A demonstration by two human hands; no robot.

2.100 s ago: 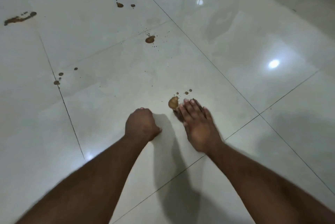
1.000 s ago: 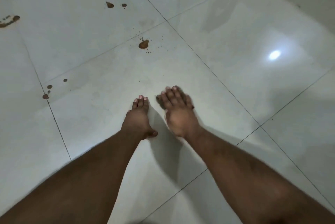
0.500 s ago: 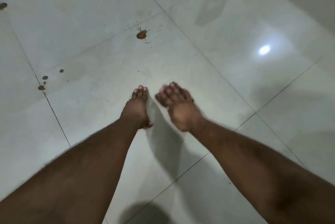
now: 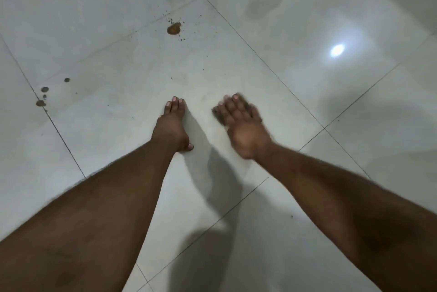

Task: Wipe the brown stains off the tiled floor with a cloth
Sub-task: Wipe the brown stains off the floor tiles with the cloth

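Your left hand (image 4: pixel 172 126): fingers straight, tips on the glossy white tiled floor (image 4: pixel 118 59), holding nothing. Your right hand (image 4: pixel 241 123): fingers extended, blurred, over a dark cloth edge (image 4: pixel 216 114); grip unclear. Largest brown stain (image 4: pixel 174 28): well ahead of both hands. Smaller brown spots (image 4: pixel 41 96): far left, by the grout line.

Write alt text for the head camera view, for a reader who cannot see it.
Two bare forearms reach down to a glossy pale tiled floor: the left hand rests on its straight fingertips, the right hand, blurred, lies flat over a dark cloth barely visible under its fingers. Brown stains lie farther off: a larger blot ahead, smaller spots to the left.
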